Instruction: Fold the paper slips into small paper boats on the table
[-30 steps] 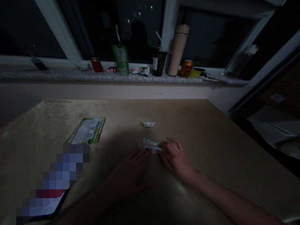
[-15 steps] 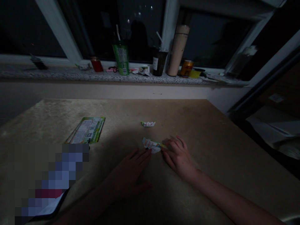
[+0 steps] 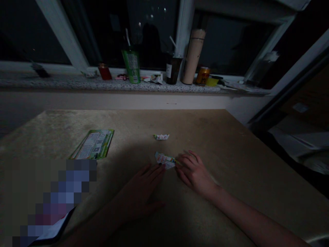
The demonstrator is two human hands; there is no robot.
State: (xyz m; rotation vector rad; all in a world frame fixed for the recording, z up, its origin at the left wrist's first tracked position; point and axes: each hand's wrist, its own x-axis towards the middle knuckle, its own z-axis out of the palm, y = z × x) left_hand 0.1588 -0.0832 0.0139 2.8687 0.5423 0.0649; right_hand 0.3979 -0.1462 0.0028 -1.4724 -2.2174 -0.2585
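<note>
Folded paper (image 3: 164,160) lies on table (image 3: 205,127), one o'clock from left hand (image 3: 147,180). Left fingers extended, unclenched, at paper's near edge; right hand (image 3: 196,173) at its three-o'clock tip, pinch cannot be told. Best: steady left pressure, light right touch.

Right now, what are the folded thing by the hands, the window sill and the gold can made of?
The folded thing looks like paper, maybe slightly glossy: it is thin, printed and straight-edged. The window sill seems to be stone, perhaps polished, with a speckled grey surface. The gold can is probably shiny metal, with a bright rim and printed sides.
</note>
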